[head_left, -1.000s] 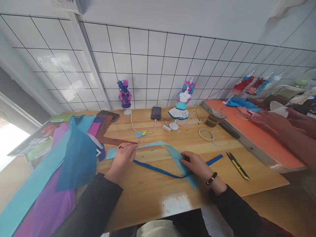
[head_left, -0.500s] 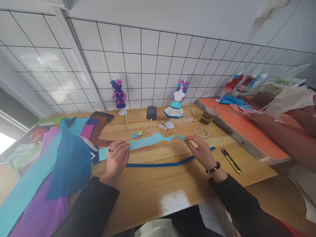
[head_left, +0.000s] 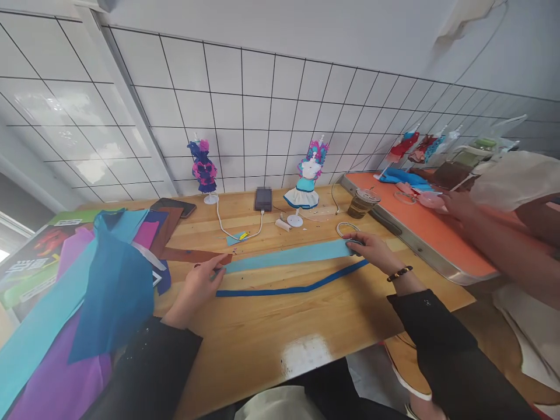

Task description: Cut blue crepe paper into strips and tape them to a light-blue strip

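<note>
A light blue fabric strip [head_left: 284,256] lies stretched out nearly flat across the wooden table. My left hand [head_left: 199,289] pinches its left end, beside a brown fabric strip. At the other end, the fingers of my right hand [head_left: 371,249] are closed on the strip, close to a white ring [head_left: 347,228]. A narrow dark blue strip [head_left: 271,291] runs along the table just below, bending upward toward the right. The yellow-and-black thread snips are out of sight, where my right wrist and sleeve cover the table.
Coloured fabric pieces [head_left: 116,291] are heaped at the left. Two small dressed mannequins [head_left: 204,166], a dark device [head_left: 263,199] with a white cable and a lidded cup [head_left: 364,202] stand behind. On the right, another person's arm [head_left: 494,251] reaches over an orange-topped table [head_left: 441,233].
My right hand has moved right, and the wavy strip is now straight and flatter. My left hand has shifted slightly left, now at the strip's left end. The view has shifted a little.
</note>
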A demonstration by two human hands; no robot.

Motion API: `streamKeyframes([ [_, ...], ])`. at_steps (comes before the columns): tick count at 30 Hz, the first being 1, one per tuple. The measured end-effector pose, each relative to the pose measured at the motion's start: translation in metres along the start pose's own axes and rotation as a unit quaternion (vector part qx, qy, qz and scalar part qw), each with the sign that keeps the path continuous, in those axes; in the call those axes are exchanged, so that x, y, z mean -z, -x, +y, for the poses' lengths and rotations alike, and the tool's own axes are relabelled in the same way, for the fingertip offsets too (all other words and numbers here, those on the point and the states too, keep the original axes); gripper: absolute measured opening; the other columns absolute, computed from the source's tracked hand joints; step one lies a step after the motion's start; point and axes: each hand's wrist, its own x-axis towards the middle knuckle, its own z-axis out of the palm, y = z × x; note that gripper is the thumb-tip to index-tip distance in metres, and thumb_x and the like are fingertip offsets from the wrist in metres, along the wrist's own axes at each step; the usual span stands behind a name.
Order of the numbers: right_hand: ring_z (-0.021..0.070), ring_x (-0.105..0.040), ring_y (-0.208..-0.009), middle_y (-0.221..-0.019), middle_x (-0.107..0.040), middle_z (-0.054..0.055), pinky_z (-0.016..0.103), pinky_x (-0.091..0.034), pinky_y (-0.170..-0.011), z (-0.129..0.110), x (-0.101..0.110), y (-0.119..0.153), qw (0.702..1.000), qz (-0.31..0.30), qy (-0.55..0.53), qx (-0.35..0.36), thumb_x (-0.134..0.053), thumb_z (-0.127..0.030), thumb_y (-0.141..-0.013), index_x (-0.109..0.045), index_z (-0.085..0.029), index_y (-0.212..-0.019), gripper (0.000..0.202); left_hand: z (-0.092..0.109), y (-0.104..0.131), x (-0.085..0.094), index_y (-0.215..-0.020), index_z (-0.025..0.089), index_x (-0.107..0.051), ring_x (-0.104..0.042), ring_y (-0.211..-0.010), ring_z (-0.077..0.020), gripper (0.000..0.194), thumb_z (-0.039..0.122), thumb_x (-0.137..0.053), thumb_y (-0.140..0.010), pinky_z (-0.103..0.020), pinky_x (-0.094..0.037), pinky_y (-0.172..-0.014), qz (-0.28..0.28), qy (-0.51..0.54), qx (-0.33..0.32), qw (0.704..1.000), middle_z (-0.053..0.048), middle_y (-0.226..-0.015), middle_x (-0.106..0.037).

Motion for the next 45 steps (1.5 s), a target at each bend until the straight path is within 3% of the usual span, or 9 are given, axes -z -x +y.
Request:
streamKeyframes([
  [7, 0.0157, -0.059, -0.066, -0.074, -0.064, 0.003, 0.024, -0.046, -0.056, 0.030, 0.005, -0.009, 0.991, 0.042, 0.123, -0.032, -0.055, -0.027, -0.068, -0.064, -0.016, -0.091, 0.028, 0.006, -0.003, 0.008, -0.120, 0.020, -0.051, -0.060, -0.090, -0.0201, 0.046, 0.037, -0.046, -0.077, -0.030, -0.046, -0.077, -0.048, 0.087, 0.072, 0.992, -0.003, -0.094, -0.067],
  [15, 0.0175, -0.058, -0.055, -0.062, -0.062, 0.002, 0.027, -0.043, -0.052, 0.058, -0.001, -0.017, 0.972, 0.087, 0.215, -0.031, -0.052, -0.026, -0.072, -0.063, -0.016, -0.096, 0.029, 0.003, -0.003, -0.001, -0.124, 0.021, -0.046, -0.059, -0.096, -0.0234, 0.050, 0.037, -0.048, -0.077, -0.035, -0.045, -0.083, -0.057, 0.025, 0.090, 0.994, -0.005, -0.105, -0.064],
  [20, 0.0258, -0.059, -0.083, -0.090, -0.063, 0.014, 0.037, -0.045, -0.071, 0.063, -0.005, -0.016, 0.953, 0.159, 0.257, -0.001, -0.051, -0.025, -0.074, -0.061, -0.013, -0.102, 0.033, 0.001, 0.000, -0.006, -0.127, 0.022, -0.042, -0.054, -0.107, -0.0253, 0.047, 0.037, -0.042, -0.083, -0.037, -0.042, -0.088, -0.060, -0.025, 0.057, 0.996, -0.006, -0.120, -0.058],
  [24, 0.0316, -0.045, -0.111, -0.113, -0.053, 0.018, 0.049, -0.034, -0.092, 0.038, -0.030, 0.004, 0.926, 0.241, 0.280, 0.079, -0.049, -0.029, -0.078, -0.054, -0.012, -0.113, 0.039, 0.004, 0.002, -0.006, -0.128, 0.023, -0.040, -0.053, -0.107, -0.0253, 0.047, 0.038, -0.041, -0.084, -0.037, -0.042, -0.087, -0.062, -0.054, 0.046, 0.996, -0.005, -0.122, -0.056],
  [26, 0.0283, -0.047, -0.108, -0.110, -0.055, 0.015, 0.047, -0.038, -0.091, 0.012, -0.054, 0.025, 0.922, 0.195, 0.254, 0.218, -0.048, -0.030, -0.082, -0.055, -0.016, -0.111, 0.034, 0.005, 0.002, -0.006, -0.130, 0.024, -0.038, -0.053, -0.108, -0.0247, 0.049, 0.038, -0.043, -0.083, -0.037, -0.042, -0.087, -0.062, -0.065, 0.036, 0.995, -0.004, -0.122, -0.055],
  [29, 0.0232, -0.052, -0.102, -0.108, -0.057, 0.011, 0.042, -0.044, -0.086, -0.029, -0.093, 0.059, 0.915, 0.036, 0.221, 0.336, -0.047, -0.030, -0.085, -0.056, -0.022, -0.110, 0.027, 0.005, 0.003, -0.007, -0.131, 0.024, -0.036, -0.052, -0.106, -0.0239, 0.051, 0.038, -0.045, -0.083, -0.036, -0.042, -0.086, -0.056, -0.078, 0.011, 0.995, -0.005, -0.119, -0.056],
  [32, 0.0232, -0.052, -0.101, -0.106, -0.058, 0.010, 0.043, -0.045, -0.085, -0.054, -0.119, 0.079, 0.901, -0.037, 0.224, 0.368, -0.050, -0.028, -0.084, -0.056, -0.022, -0.108, 0.026, 0.003, 0.002, -0.007, -0.129, 0.020, -0.039, -0.050, -0.105, -0.0265, 0.051, 0.039, -0.047, -0.082, -0.038, -0.041, -0.085, -0.015, -0.105, -0.017, 0.994, -0.010, -0.114, -0.056],
  [38, 0.0197, -0.055, -0.089, -0.092, -0.062, 0.008, 0.039, -0.047, -0.077, -0.055, -0.131, 0.080, 0.908, -0.046, 0.203, 0.364, -0.046, -0.018, -0.086, -0.059, -0.020, -0.087, 0.014, 0.008, 0.001, -0.002, -0.113, 0.018, -0.053, -0.049, -0.100, -0.0242, 0.035, 0.037, -0.045, -0.085, -0.038, -0.039, -0.086, 0.080, -0.077, -0.065, 0.992, -0.010, -0.104, -0.058],
  [45, 0.0211, -0.054, -0.091, -0.095, -0.062, 0.008, 0.039, -0.046, -0.078, -0.054, -0.130, 0.081, 0.917, -0.062, 0.215, 0.329, -0.048, -0.020, -0.085, -0.058, -0.019, -0.097, 0.015, 0.034, 0.013, -0.007, -0.103, 0.022, -0.060, -0.048, -0.096, -0.0223, 0.033, 0.043, -0.055, -0.078, -0.034, -0.041, -0.082, -0.134, -0.044, -0.181, 0.973, -0.005, -0.093, -0.061],
])
